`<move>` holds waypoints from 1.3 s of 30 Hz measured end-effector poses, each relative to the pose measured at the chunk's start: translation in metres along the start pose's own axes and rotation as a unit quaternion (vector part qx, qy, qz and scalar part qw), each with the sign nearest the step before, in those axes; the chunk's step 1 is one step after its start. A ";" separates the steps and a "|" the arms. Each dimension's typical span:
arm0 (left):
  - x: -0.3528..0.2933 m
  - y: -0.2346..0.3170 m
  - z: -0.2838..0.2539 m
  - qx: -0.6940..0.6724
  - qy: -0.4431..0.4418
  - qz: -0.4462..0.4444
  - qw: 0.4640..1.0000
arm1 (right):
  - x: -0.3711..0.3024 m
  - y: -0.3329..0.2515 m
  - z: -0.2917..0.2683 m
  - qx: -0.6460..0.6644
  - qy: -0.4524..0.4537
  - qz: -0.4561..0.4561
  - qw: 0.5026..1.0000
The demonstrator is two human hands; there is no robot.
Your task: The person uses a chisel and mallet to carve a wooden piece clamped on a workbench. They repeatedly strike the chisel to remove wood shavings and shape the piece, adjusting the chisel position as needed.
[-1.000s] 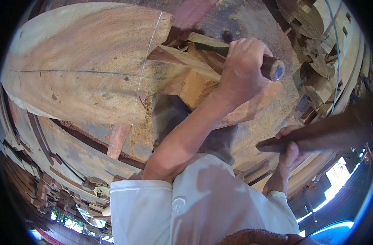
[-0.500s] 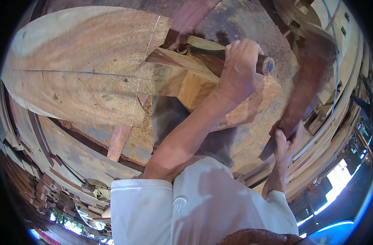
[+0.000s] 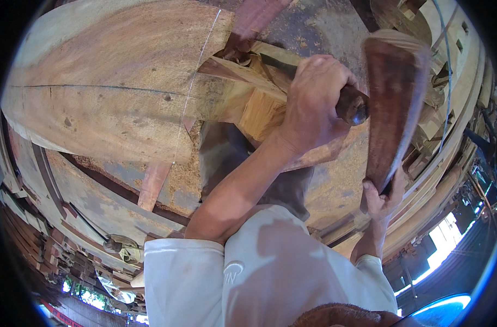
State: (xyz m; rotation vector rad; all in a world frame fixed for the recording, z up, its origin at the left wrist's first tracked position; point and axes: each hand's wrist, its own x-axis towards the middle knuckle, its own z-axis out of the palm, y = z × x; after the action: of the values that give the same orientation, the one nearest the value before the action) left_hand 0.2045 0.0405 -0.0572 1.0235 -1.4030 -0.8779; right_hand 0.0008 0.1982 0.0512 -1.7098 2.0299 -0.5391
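A chisel (image 3: 351, 106) lies in the grip of my left hand (image 3: 313, 103), its dark handle end poking out on the right. The blade side runs left into a hollowed part of a big pale wooden workpiece (image 3: 112, 117); its tip is hidden among wood and shavings. My right hand (image 3: 384, 199) is wrapped round the narrow end of a dark wooden mallet (image 3: 392, 92). The mallet's broad head stands beside the chisel's butt; whether they touch I cannot tell. Across the workpiece run a dark lengthwise line and a white cross line (image 3: 191, 82).
Reddish wooden strips (image 3: 156, 185) stick out from under the workpiece. Sawdust and chips lie on the worn surface below. Stacked boards and offcuts (image 3: 433, 185) line the right side, and more wood pieces (image 3: 47, 253) lie at the lower left.
The mallet has swung left, its head now beside the chisel's butt. My left hand keeps its hold, with the handle end turned slightly downward. The view has shifted a little.
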 end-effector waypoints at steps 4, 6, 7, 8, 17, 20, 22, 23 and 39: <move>0.001 -0.002 -0.001 0.014 0.007 0.014 1.000 | -0.032 0.036 -0.015 0.187 -0.026 0.081 0.979; 0.004 -0.003 -0.002 0.023 0.011 0.003 1.000 | -0.023 0.023 -0.013 0.128 -0.029 0.077 0.988; 0.003 -0.005 0.001 0.023 0.012 -0.006 1.000 | -0.008 0.008 -0.011 0.054 -0.052 0.060 0.995; 0.003 -0.006 0.002 0.022 0.016 -0.019 0.999 | 0.011 -0.012 -0.008 -0.022 -0.077 0.038 0.996; 0.002 0.003 -0.005 0.015 0.000 0.012 1.000 | -0.001 -0.010 -0.006 0.303 0.067 0.026 0.950; 0.004 0.001 -0.009 0.018 0.000 -0.017 1.000 | -0.002 0.007 -0.014 0.131 -0.023 0.021 0.991; 0.003 0.002 -0.008 0.019 0.004 -0.029 0.999 | 0.012 -0.010 -0.007 -0.003 -0.038 0.015 0.999; 0.003 0.000 -0.007 0.016 0.000 -0.031 0.999 | 0.014 -0.011 -0.005 0.049 -0.035 0.040 0.997; 0.006 -0.004 -0.009 0.037 -0.018 -0.038 0.998 | 0.001 0.008 -0.001 0.239 0.020 0.064 0.969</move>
State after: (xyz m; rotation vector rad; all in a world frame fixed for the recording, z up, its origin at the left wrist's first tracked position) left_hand 0.2137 0.0334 -0.0579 1.1282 -1.4428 -0.9101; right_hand -0.0061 0.1985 0.0473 -1.2807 1.8268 -0.9357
